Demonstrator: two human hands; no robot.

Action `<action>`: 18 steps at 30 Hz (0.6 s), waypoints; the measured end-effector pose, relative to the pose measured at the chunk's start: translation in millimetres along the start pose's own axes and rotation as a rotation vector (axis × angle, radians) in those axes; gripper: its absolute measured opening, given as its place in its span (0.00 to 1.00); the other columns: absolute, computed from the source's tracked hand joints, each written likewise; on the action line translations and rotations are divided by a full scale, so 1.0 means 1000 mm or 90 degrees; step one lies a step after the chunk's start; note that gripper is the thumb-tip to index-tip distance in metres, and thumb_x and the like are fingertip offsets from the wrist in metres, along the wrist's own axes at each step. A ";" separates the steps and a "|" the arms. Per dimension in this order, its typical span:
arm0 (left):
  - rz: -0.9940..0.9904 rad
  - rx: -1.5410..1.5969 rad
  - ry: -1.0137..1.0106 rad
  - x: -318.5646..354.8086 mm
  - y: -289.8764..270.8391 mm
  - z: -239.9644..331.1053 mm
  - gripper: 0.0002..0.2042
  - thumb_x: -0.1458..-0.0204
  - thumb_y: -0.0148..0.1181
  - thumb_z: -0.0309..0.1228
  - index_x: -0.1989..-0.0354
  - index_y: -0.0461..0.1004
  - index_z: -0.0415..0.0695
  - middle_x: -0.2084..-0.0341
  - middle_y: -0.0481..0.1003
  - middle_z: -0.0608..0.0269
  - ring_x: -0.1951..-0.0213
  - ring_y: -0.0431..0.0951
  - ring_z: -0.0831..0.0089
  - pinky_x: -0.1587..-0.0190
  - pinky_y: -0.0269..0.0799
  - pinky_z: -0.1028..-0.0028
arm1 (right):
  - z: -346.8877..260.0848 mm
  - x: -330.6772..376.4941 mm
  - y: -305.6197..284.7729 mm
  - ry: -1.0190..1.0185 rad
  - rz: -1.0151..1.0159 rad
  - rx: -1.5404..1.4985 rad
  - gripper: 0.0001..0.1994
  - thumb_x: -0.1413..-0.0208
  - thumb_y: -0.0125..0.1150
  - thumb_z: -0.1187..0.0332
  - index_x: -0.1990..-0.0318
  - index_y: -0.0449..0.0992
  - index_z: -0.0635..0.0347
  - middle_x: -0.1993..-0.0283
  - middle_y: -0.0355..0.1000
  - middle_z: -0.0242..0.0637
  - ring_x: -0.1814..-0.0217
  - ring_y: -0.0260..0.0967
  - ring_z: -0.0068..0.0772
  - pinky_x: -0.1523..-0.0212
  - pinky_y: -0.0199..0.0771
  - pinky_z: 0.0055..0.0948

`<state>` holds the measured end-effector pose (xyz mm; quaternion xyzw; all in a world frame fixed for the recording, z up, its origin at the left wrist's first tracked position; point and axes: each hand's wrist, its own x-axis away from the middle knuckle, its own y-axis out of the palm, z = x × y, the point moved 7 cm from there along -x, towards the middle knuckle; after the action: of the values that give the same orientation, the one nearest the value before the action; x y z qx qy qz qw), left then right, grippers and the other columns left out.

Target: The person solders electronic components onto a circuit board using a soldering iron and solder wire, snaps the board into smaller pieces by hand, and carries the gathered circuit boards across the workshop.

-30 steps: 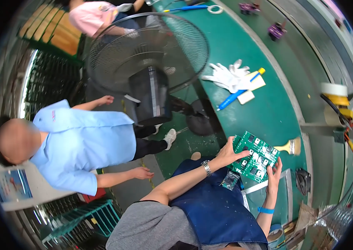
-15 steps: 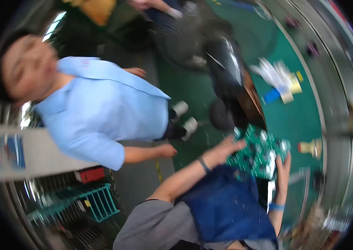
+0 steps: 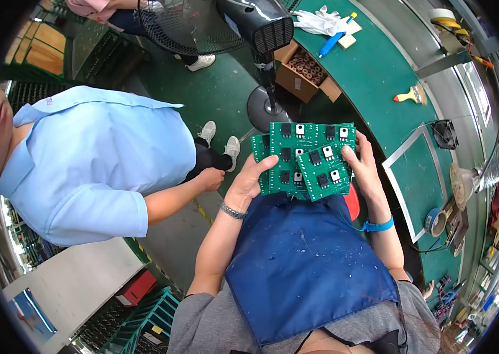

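Several green circuit boards [image 3: 308,134] overlap in a loose stack in front of my blue apron, with black and silver parts on their faces. My left hand [image 3: 250,177] grips the stack's left edge, its thumb over the front. At the right edge my right hand [image 3: 363,164] is closed too, its thumb pressing on a smaller, tilted board [image 3: 324,171] on top. The fingers behind the boards are hidden. A metal watch band [image 3: 234,211] circles my left wrist, and a blue wrist strap [image 3: 378,225] my right.
A person in a light blue shirt [image 3: 102,159] stands close on my left. Ahead are a floor fan [image 3: 255,26] and a carton [image 3: 296,81] of small brown rings. The green bench [image 3: 373,76] on my right bears gloves [image 3: 320,22], a brush [image 3: 410,95] and a tape roll [image 3: 435,222].
My view has turned, so the bench, fan and person appear shifted left. The boards, blurred before, now show sharply in front of my apron, still in both hands.
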<state>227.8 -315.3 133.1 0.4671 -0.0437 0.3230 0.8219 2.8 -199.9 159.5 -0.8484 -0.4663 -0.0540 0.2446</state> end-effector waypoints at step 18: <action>-0.001 -0.065 0.300 0.022 0.031 0.087 0.34 0.48 0.64 0.34 0.34 0.56 0.42 0.42 0.67 0.61 0.39 0.67 0.66 0.39 0.67 0.62 | -0.109 -0.006 0.014 -0.281 -0.058 0.133 0.45 0.58 0.70 0.43 0.37 0.61 0.61 0.38 0.59 0.51 0.35 0.53 0.52 0.34 0.53 0.46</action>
<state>247.6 -362.8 213.0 0.3367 0.1338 0.4197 0.8322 25.9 -261.1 248.2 -0.7880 -0.5492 0.1700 0.2204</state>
